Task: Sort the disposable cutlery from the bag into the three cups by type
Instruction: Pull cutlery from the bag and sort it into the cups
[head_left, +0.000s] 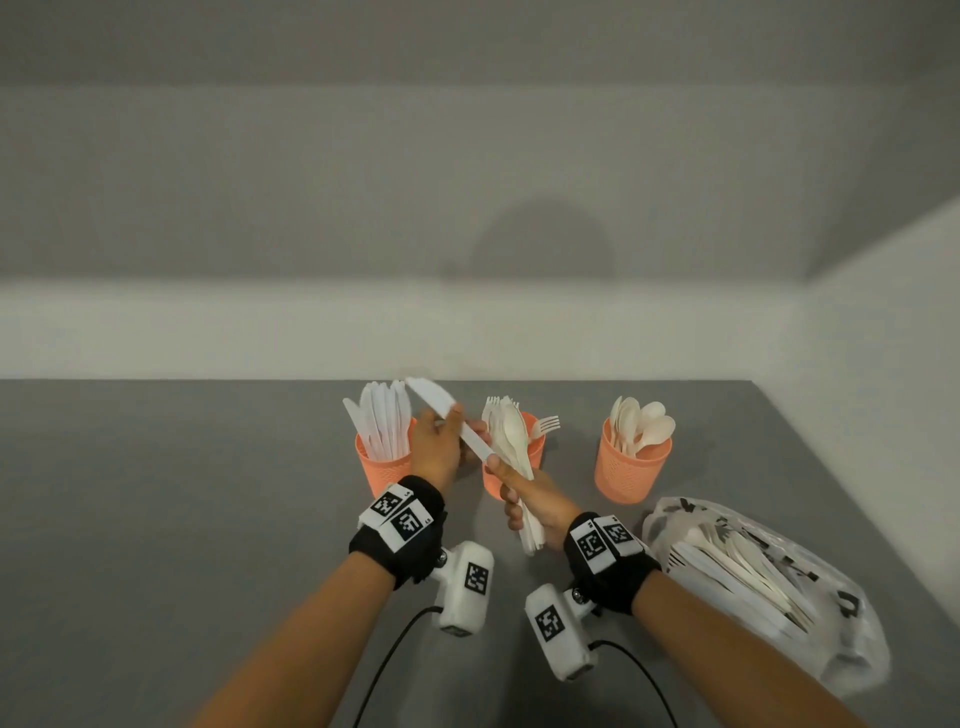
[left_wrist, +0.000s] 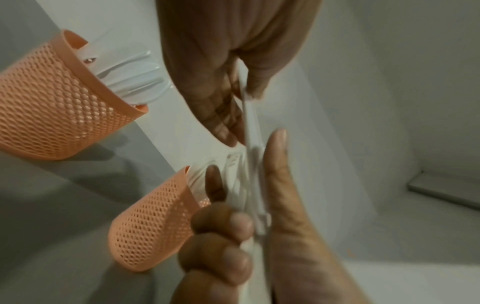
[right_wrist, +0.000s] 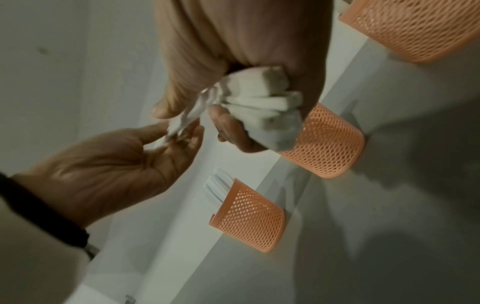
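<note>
Three orange mesh cups stand in a row: the knife cup (head_left: 382, 460) on the left, the fork cup (head_left: 537, 449) in the middle, the spoon cup (head_left: 631, 470) on the right. My left hand (head_left: 457, 421) pinches a white knife (head_left: 441, 402) between the knife and fork cups, blade tilted up to the left. The knife's handle end touches my right thumb. In front of the fork cup, my right hand (head_left: 506, 483) grips a bundle of cutlery (head_left: 514, 447). The right wrist view shows the bundle's handle ends (right_wrist: 262, 107) in my fist.
A clear plastic bag (head_left: 769, 582) with more white cutlery lies on the grey table (head_left: 182, 493) at the right, close to my right forearm. A pale wall runs right behind the cups. The table's right edge meets a side wall.
</note>
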